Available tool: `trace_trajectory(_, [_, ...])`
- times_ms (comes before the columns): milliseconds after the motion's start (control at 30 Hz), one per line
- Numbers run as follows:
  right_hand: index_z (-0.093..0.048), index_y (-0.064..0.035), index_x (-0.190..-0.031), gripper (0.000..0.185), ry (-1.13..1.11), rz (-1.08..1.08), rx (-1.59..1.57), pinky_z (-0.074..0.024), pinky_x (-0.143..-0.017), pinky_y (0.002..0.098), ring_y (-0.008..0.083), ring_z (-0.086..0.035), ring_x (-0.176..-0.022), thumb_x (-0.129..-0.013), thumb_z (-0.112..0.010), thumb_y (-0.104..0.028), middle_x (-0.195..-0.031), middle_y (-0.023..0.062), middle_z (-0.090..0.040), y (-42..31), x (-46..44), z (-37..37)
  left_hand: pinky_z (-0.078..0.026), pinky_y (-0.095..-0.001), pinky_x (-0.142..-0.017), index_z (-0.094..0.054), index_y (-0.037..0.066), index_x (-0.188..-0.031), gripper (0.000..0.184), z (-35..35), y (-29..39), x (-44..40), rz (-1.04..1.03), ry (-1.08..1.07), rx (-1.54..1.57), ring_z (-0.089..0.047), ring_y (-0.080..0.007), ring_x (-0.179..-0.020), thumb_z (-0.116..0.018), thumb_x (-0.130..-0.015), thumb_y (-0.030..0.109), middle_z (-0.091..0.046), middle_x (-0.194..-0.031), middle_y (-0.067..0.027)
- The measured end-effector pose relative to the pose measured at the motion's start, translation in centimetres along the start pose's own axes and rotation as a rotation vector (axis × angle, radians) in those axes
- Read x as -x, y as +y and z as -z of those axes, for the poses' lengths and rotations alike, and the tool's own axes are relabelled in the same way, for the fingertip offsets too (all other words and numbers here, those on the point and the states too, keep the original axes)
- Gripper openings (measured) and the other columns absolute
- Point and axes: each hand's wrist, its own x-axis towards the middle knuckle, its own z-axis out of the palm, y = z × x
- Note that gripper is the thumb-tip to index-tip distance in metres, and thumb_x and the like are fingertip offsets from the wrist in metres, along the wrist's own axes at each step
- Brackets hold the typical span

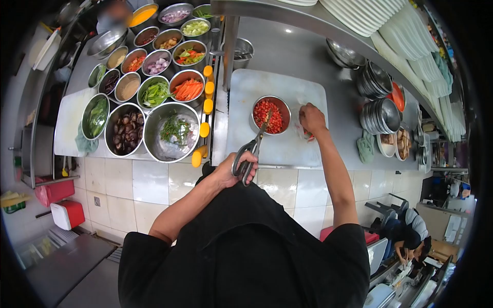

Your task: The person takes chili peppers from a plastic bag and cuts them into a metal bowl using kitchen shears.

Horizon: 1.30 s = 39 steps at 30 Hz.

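Note:
My left hand is closed round the handles of a pair of dark scissors. The blades point up and away, their tips over the chopped red chillies in a round steel bowl. On the same white cutting board, to the right of the bowl, my right hand is curled with its fingers drawn together on a clear plastic bag. Some red and green bits show at the bag's lower end. The fingertips are partly hidden.
Steel bowls of cut vegetables crowd the left counter, with carrot strips, mushrooms and greens. Yellow-capped bottles line its edge. Stacked metal bowls and a green cloth are at right. A plate shelf overhangs the back.

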Motion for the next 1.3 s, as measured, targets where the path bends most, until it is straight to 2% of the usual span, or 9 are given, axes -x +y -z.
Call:
trace_trajectory(133, [-0.062,-0.0005,-0.083,0.018,0.12,-0.122,0.001,-0.0498,-0.079,0.0439,0.0338,-0.062,-0.089,-0.074,-0.056,-0.014,-0.094,0.017,-0.063,-1.1,1.6,2.0,-0.048,-0.0296,-0.045,-0.059,0.005,-0.08,0.019,0.1,0.0,0.1,0.008,-0.006,0.015,-0.056,-0.0172,-0.049,-0.062,-0.08,0.024,-0.059,-0.066,-0.0066])
trace_trajectory(233, [-0.061,0.0021,-0.079,0.02,0.163,-0.256,-0.134,-0.0509,-0.073,0.0421,0.0344,-0.063,-0.077,-0.072,-0.059,-0.017,-0.082,0.018,-0.065,0.5,2.0,1.0,-0.048,-0.0295,-0.045,-0.059,0.006,-0.081,0.018,0.2,-0.1,-0.2,0.02,-0.004,0.021,-0.057,-0.0173,-0.05,-0.061,-0.08,0.023,-0.06,-0.067,-0.0066])
trace_trajectory(333, [-0.061,0.0025,-0.076,0.019,0.358,-0.198,-0.355,-0.0516,-0.065,0.0375,0.0308,-0.064,-0.065,-0.071,-0.062,-0.015,-0.07,0.016,-0.065,1.3,4.1,0.4,-0.048,-0.0296,-0.045,-0.059,0.006,-0.082,0.018,0.3,-0.2,-0.3,0.02,-0.008,0.022,-0.057,-0.0174,-0.051,-0.061,-0.08,0.023,-0.06,-0.068,-0.0066])
trace_trajectory(433, [-0.061,0.0025,-0.074,0.015,0.367,-0.299,-0.572,-0.0507,-0.059,0.0333,0.0259,-0.063,-0.058,-0.07,-0.065,-0.012,-0.066,0.0146,-0.064,0.7,6.5,0.5,-0.048,-0.0299,-0.046,-0.059,0.006,-0.082,0.018,0.3,-0.1,-0.2,0.027,0.001,0.015,-0.056,-0.0175,-0.051,-0.061,-0.08,0.023,-0.06,-0.068,-0.0067])
trace_trajectory(633, [-0.062,0.004,-0.076,0.015,0.519,-0.214,-0.49,-0.0508,-0.061,0.0321,0.025,-0.064,-0.061,-0.072,-0.065,-0.01,-0.069,0.0158,-0.065,3.0,8.9,-0.8,-0.047,-0.0309,-0.047,-0.059,0.005,-0.081,0.02,0.0,0.1,-0.1,0.036,0.026,-0.008,-0.055,-0.0186,-0.051,-0.061,-0.08,0.025,-0.059,-0.066,-0.0072])
trace_trajectory(933, [-0.067,0.0017,-0.083,0.014,0.323,-0.407,-0.363,-0.0491,-0.064,0.0365,0.0276,-0.064,-0.065,-0.077,-0.066,-0.01,-0.071,0.016,-0.066,4.3,12.0,0.3,-0.046,-0.0305,-0.049,-0.059,0.005,-0.079,0.021,0.2,0.0,-0.4,0.021,0.031,-0.02,-0.056,-0.0192,-0.052,-0.061,-0.08,0.026,-0.059,-0.064,-0.0077])
trace_trajectory(1133, [-0.065,0.0012,-0.09,0.012,0.362,-0.531,-0.646,-0.0483,-0.064,0.0324,0.0248,-0.063,-0.066,-0.084,-0.063,-0.008,-0.074,0.0154,-0.066,0.8,12.6,3.3,-0.048,-0.0311,-0.05,-0.059,0.002,-0.082,0.028,0.1,0.1,-0.3,0.016,0.007,-0.04,-0.058,-0.0198,-0.055,-0.064,-0.078,0.029,-0.059,-0.067,-0.0088])
trace_trajectory(1233, [-0.064,0.0002,-0.094,0.01,0.505,-0.214,-0.663,-0.0473,-0.063,0.0319,0.0229,-0.061,-0.067,-0.085,-0.061,-0.005,-0.08,0.0153,-0.066,-3.2,11.9,4.2,-0.05,-0.0326,-0.053,-0.06,0.001,-0.081,0.035,-0.3,0.3,-0.2,0.023,-0.011,-0.085,-0.058,-0.0204,-0.057,-0.064,-0.077,0.035,-0.059,-0.069,-0.0095])
trace_trajectory(1300, [-0.063,-0.0006,-0.094,0.01,0.524,-0.128,-0.671,-0.0467,-0.065,0.0327,0.0236,-0.06,-0.069,-0.085,-0.061,-0.003,-0.083,0.0142,-0.064,-5.6,10.9,3.8,-0.05,-0.0336,-0.054,-0.06,0.001,-0.08,0.037,-0.4,0.5,-0.2,0.053,-0.039,-0.104,-0.059,-0.0204,-0.058,-0.063,-0.077,0.038,-0.058,-0.068,-0.0095])
